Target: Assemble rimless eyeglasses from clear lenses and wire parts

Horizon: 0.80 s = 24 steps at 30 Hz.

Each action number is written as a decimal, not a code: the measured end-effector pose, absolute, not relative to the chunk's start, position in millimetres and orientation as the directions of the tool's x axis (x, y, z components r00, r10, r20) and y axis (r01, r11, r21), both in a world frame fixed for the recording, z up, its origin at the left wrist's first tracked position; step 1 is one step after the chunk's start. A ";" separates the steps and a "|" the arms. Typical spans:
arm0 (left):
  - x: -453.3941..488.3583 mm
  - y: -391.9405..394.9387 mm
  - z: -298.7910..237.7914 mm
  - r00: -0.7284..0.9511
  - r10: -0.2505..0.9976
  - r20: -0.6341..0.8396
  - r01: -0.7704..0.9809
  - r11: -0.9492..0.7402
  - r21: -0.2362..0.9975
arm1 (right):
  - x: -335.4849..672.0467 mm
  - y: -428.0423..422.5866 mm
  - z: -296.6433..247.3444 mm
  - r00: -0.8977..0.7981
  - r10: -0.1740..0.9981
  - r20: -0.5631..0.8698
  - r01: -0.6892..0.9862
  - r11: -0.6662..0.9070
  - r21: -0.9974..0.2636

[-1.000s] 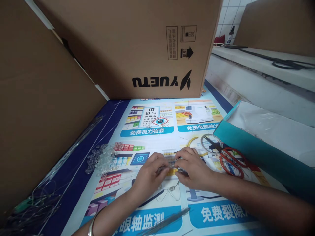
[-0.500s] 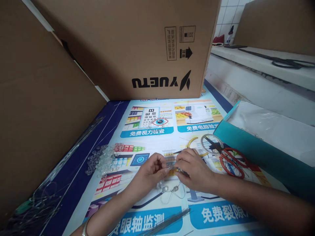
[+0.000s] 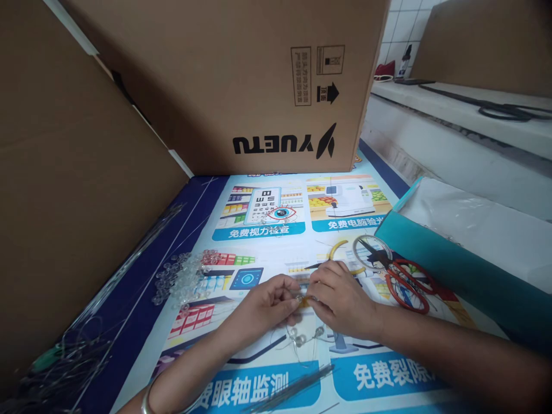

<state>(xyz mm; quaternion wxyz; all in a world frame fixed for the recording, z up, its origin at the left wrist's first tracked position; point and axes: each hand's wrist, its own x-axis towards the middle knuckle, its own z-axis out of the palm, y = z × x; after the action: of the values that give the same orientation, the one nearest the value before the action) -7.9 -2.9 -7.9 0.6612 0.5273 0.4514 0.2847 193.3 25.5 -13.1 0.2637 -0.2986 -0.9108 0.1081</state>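
My left hand (image 3: 268,303) is closed in a pinch, thumb against fingers, on a beaded wire (image 3: 298,339). Facing it, my right hand (image 3: 340,299) pinches the same wire, its fingertips almost touching those of the left. Clear round beads dangle on thin loops below the fingers. The exact spot of the grip is partly covered by the fingertips. To the left lies a pile of clear beads (image 3: 183,279). Just beyond my right hand are yellow-handled pliers (image 3: 338,250), partly hidden. Red-handled scissors (image 3: 405,282) rest nearby, across a roll of wire or tape (image 3: 357,253).
Cut wires (image 3: 293,388) lie near the front, with a tangled wire bundle (image 3: 64,362) at the left. A large cardboard box (image 3: 259,86) stands behind. At the right is a teal box (image 3: 431,253) with plastic inside. Black scissors (image 3: 504,109) rest on a ledge.
My left hand has moved slightly right and down, closer to the right hand. The dangling beads have shifted right and a little lower. My right hand has barely moved.
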 end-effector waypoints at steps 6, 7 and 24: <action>-7.3 -3.2 1.2 0.483 0.792 -0.373 0.103 0.371 0.923 | 193.7 25.4 -13.7 -0.691 0.586 0.423 0.483 0.810 -0.333; -6.7 -2.9 2.4 0.481 0.790 -0.380 0.095 0.384 0.918 | 193.6 25.4 -13.8 -0.691 0.587 0.422 0.486 0.809 -0.330; -1.9 -4.0 -2.8 0.338 0.900 -0.274 -0.072 0.315 0.946 | 192.3 24.1 -14.9 -0.699 0.568 0.435 0.477 0.823 -0.308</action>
<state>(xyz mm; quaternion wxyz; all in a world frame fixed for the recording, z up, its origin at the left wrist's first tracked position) -1.9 -4.0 -2.8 0.6752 0.4615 0.4490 0.3599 192.3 24.1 -14.9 0.2638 -0.2847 -0.9176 0.0858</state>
